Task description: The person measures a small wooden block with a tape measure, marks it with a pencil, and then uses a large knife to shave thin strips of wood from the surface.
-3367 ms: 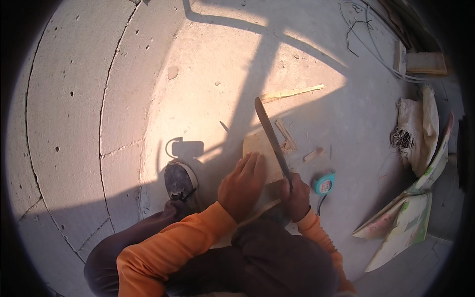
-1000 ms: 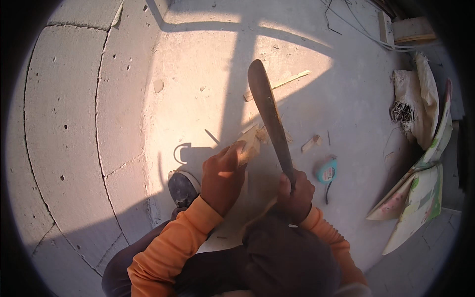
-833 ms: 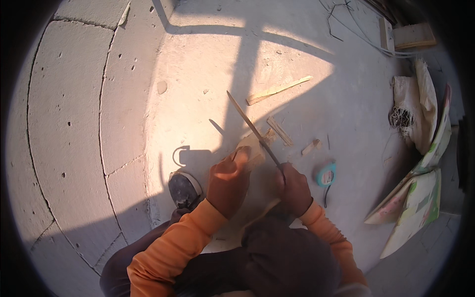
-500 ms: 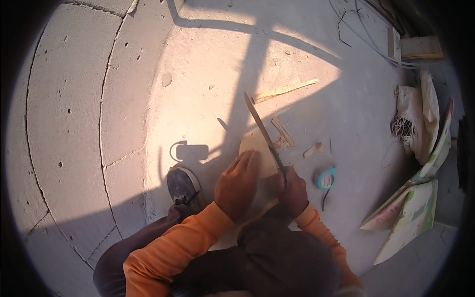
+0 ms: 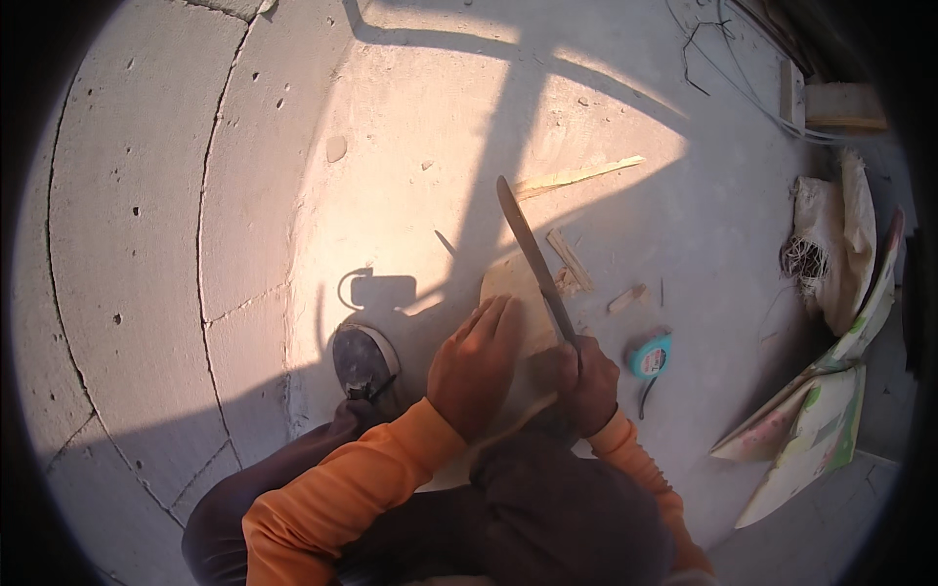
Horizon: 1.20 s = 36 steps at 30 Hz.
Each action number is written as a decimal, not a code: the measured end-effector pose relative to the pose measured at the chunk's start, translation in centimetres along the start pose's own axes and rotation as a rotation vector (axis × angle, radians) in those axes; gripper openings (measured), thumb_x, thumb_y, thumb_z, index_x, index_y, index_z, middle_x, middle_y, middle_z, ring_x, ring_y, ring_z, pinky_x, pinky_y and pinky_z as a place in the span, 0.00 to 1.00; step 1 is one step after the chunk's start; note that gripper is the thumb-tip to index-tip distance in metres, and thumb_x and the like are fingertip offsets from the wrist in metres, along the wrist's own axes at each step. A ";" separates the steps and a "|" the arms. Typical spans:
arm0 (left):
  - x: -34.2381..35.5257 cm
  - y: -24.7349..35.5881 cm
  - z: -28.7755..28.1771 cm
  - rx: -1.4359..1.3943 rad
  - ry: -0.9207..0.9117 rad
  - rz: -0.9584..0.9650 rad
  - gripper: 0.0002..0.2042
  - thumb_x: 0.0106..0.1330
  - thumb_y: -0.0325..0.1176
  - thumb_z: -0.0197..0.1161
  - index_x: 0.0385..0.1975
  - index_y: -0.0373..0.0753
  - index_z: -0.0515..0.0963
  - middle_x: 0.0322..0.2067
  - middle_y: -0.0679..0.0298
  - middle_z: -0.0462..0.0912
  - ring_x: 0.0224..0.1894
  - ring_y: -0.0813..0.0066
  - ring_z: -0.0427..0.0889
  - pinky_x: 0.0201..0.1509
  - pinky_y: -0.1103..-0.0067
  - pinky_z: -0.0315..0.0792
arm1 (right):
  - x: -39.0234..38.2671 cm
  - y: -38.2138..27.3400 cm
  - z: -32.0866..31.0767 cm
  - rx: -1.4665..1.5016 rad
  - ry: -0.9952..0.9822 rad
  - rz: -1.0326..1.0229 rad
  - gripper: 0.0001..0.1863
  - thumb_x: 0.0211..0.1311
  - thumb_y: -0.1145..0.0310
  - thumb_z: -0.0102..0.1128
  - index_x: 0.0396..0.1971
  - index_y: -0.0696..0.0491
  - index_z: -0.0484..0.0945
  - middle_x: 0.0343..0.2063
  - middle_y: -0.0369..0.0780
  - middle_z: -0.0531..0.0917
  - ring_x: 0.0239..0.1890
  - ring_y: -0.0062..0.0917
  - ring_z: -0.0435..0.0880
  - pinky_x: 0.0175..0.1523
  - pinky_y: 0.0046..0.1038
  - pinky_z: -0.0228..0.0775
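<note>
A long, dark-bladed knife (image 5: pixel 532 249) is in my right hand (image 5: pixel 588 386), whose fingers are closed round its handle end. Its rounded tip points away and slightly left. The blade passes along the right side of a pale wooden board (image 5: pixel 532 322) lying low in front of me; I cannot tell whether they touch. My left hand (image 5: pixel 476 366) rests on the board's left part, fingers stretched out flat and close together, the thumb hidden. Much of the board's near end is hidden by my hands and knee.
Wood offcuts (image 5: pixel 570 262) and a small wood piece (image 5: pixel 627 299) lie right of the blade. Beyond is a long wood strip (image 5: pixel 586 176). A turquoise tape measure (image 5: pixel 650 357) sits right of my right hand. A frayed sack (image 5: pixel 821 239) and folded printed sheet (image 5: pixel 806 430) lie farther right.
The knife and my right hand have shifted slightly right and nearer, and more of the blade's flat side shows. My left hand stays on the board. The whole view has shifted a little.
</note>
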<state>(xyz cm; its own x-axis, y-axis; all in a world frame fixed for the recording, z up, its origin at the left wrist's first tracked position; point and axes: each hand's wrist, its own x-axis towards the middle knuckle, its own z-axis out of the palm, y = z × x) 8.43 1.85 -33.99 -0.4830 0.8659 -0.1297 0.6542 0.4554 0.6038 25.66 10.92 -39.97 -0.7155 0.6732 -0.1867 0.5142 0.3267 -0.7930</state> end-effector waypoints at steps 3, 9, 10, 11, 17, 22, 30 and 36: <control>-0.1 0.0 0.2 -0.007 -0.004 -0.015 0.23 0.53 0.15 0.60 0.53 0.29 0.75 0.51 0.44 0.82 0.55 0.48 0.83 0.57 0.64 0.80 | -1.9 -0.9 -1.0 -0.008 0.060 0.024 0.08 0.73 0.67 0.55 0.37 0.57 0.77 0.24 0.50 0.79 0.27 0.50 0.82 0.30 0.44 0.73; 0.3 0.1 0.0 0.006 0.013 0.016 0.22 0.54 0.15 0.60 0.53 0.29 0.75 0.51 0.45 0.82 0.56 0.49 0.83 0.57 0.64 0.80 | 1.6 1.0 1.3 -0.015 -0.035 -0.052 0.09 0.73 0.68 0.55 0.34 0.57 0.73 0.20 0.51 0.78 0.25 0.52 0.80 0.28 0.42 0.73; 0.4 0.1 -0.1 -0.002 0.013 0.013 0.22 0.54 0.15 0.60 0.53 0.29 0.75 0.51 0.45 0.83 0.55 0.49 0.83 0.57 0.64 0.80 | 1.5 0.7 1.3 0.016 -0.037 -0.017 0.09 0.73 0.68 0.55 0.33 0.57 0.72 0.20 0.51 0.77 0.24 0.52 0.80 0.28 0.42 0.73; 0.4 0.1 -0.1 -0.010 0.012 0.010 0.22 0.54 0.15 0.59 0.53 0.29 0.75 0.51 0.45 0.83 0.55 0.49 0.83 0.57 0.64 0.80 | 1.4 0.5 1.2 0.046 -0.039 0.018 0.09 0.73 0.68 0.55 0.32 0.57 0.71 0.19 0.51 0.77 0.24 0.52 0.80 0.28 0.42 0.73; 0.0 0.0 0.1 0.001 0.023 0.017 0.22 0.54 0.15 0.59 0.53 0.29 0.75 0.50 0.44 0.83 0.54 0.48 0.84 0.57 0.64 0.80 | 0.7 -0.2 0.2 0.038 0.004 -0.027 0.08 0.73 0.68 0.55 0.39 0.59 0.75 0.22 0.51 0.79 0.25 0.50 0.82 0.29 0.42 0.73; 0.3 0.3 -0.2 -0.018 -0.003 0.001 0.23 0.54 0.15 0.59 0.53 0.28 0.75 0.51 0.44 0.82 0.54 0.48 0.83 0.57 0.64 0.80 | -0.7 -0.1 -0.1 0.018 0.076 -0.006 0.09 0.73 0.67 0.56 0.40 0.58 0.76 0.24 0.51 0.81 0.26 0.50 0.83 0.29 0.43 0.73; 0.2 0.2 -0.1 -0.007 -0.013 0.004 0.23 0.53 0.15 0.60 0.53 0.28 0.75 0.52 0.45 0.82 0.55 0.48 0.83 0.57 0.64 0.80 | 1.3 1.0 0.9 0.002 -0.057 0.006 0.09 0.73 0.66 0.56 0.35 0.57 0.74 0.24 0.52 0.79 0.26 0.51 0.82 0.30 0.44 0.73; 0.1 -0.1 -0.1 -0.006 -0.010 -0.015 0.23 0.53 0.15 0.60 0.53 0.28 0.75 0.51 0.45 0.83 0.54 0.48 0.83 0.57 0.64 0.80 | -0.8 -0.9 -0.8 0.048 0.068 0.012 0.08 0.73 0.67 0.57 0.37 0.58 0.76 0.23 0.50 0.79 0.24 0.49 0.81 0.29 0.42 0.73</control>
<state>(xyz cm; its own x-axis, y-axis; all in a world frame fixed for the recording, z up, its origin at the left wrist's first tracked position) 8.22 1.89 -33.99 -0.4870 0.8611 -0.1461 0.6437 0.4670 0.6063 26.15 10.69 -38.64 -0.6752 0.7206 -0.1577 0.4981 0.2877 -0.8180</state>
